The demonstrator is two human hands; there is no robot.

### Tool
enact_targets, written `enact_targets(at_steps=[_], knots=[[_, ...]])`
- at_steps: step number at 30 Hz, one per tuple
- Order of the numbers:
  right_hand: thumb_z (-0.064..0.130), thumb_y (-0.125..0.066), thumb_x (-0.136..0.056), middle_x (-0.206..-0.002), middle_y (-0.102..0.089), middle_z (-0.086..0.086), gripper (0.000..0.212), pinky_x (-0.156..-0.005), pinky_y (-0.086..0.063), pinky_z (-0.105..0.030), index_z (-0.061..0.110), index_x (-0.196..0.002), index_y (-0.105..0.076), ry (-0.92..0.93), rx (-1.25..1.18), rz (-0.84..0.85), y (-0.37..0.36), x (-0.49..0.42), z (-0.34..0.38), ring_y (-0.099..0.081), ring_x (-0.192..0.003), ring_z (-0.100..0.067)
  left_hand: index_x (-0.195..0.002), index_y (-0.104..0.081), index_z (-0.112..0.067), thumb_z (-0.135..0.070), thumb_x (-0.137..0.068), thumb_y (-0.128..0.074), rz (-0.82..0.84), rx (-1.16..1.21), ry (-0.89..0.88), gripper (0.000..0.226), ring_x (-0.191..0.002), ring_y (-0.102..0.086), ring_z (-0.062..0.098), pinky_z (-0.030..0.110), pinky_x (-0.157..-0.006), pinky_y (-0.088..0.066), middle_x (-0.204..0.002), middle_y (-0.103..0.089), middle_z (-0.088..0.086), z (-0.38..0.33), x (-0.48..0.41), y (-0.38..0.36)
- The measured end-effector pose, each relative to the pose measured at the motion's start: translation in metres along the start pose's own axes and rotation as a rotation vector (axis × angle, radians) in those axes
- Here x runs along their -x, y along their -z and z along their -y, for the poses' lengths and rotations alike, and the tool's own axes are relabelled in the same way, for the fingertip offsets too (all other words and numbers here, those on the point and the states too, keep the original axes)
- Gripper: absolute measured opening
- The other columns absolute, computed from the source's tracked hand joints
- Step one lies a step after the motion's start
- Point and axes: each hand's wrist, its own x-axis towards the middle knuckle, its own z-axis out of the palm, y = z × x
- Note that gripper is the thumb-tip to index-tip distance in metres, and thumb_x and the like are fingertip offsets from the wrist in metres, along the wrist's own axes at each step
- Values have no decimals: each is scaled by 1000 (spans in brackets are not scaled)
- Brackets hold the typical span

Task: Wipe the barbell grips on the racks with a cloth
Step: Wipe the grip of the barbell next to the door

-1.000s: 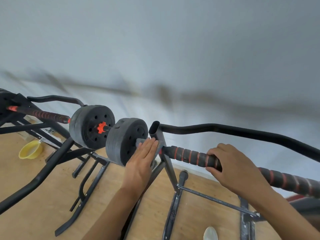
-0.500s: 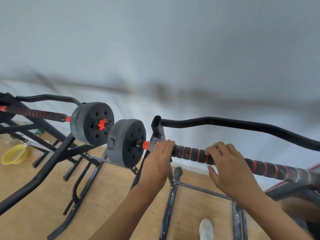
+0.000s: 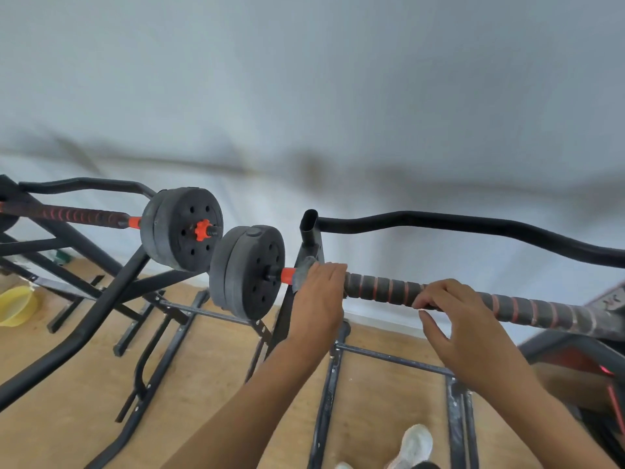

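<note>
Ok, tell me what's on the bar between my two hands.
Only bare grip, black with red bands, shows between the left hand and right hand in the head view. The cloth sits under the left hand.

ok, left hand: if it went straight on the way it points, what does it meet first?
The left hand points forward over the barbell grip, holding the cloth on it. Straight on, it probably meets the rack upright just behind, though depth is unclear.
</note>
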Motion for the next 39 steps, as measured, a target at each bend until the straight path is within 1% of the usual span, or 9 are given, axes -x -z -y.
enact_targets(at_steps=[5,8,13,15,18,24,32,36,39], knots=[[14,-75,-87,-115,-61,5,29,-88,-44,-28,22,-114,-67,-13,84,-23,-1,-9,-2,-51,-102,-11,-109,-61,-23,-6,-90,-64,-4,-9,-93,26,-90,-49,11,26,-68,-50,-101,-60,-10,38,14,24],[23,-72,-91,-129,-61,2,37,-100,-47,-41,23,-127,-65,-49,143,28,2,-19,-5,-55,-117,-19,-109,-66,-20,-10,-88,-67,-81,-89,8,22,-90,-61,18,34,-81,-60,-98,-65,-3,65,18,29],[32,-61,-98,-131,-57,6,38,-102,-41,-37,25,-136,-59,-86,174,133,6,-17,-4,-51,-118,-17,-95,-65,-12,-26,-75,-88,-34,-350,75,34,-83,-61,25,40,-88,-59,-83,-61,4,40,19,14],[30,-61,-98,-125,-58,6,35,-99,-41,-37,25,-133,-60,-76,174,130,4,-13,0,-50,-113,-17,-91,-63,-15,-22,-81,-85,53,-355,67,26,-83,-57,21,36,-87,-55,-83,-61,2,11,12,9],[27,-65,-95,-122,-59,5,34,-97,-40,-39,25,-129,-61,-74,185,113,-2,-9,6,-51,-111,-18,-104,-63,-16,-9,-90,-68,80,-207,45,16,-96,-59,20,38,-113,-39,-98,-66,0,-17,11,5],[23,-71,-91,-117,-61,4,31,-94,-36,-36,24,-121,-65,-33,152,24,-4,-1,16,-53,-108,-19,-119,-63,-28,-5,-89,-70,-33,-7,17,38,-94,-51,10,28,-64,-51,-107,-61,-16,36,34,22],[24,-65,-97,-136,-58,2,38,-106,-38,-41,22,-134,-60,-98,174,7,15,5,11,-52,-126,-22,-112,-63,-11,3,-86,-60,-100,-151,120,30,-102,-57,26,36,-78,-57,-105,-62,2,29,35,18],[40,-49,-104,-143,-53,9,44,-112,-35,-40,30,-146,-45,-156,303,191,15,-6,0,-48,-131,-16,-134,-59,-6,15,-83,-61,-68,-110,57,55,-136,-53,34,46,-106,-54,-137,-62,11,22,48,11],[42,-54,-101,-131,-57,11,39,-107,-35,-39,33,-138,-49,-158,349,197,11,-6,0,-52,-120,-15,-138,-58,-7,16,-81,-67,-18,-110,-63,63,-138,-53,30,45,-113,-49,-143,-59,10,24,51,12]])
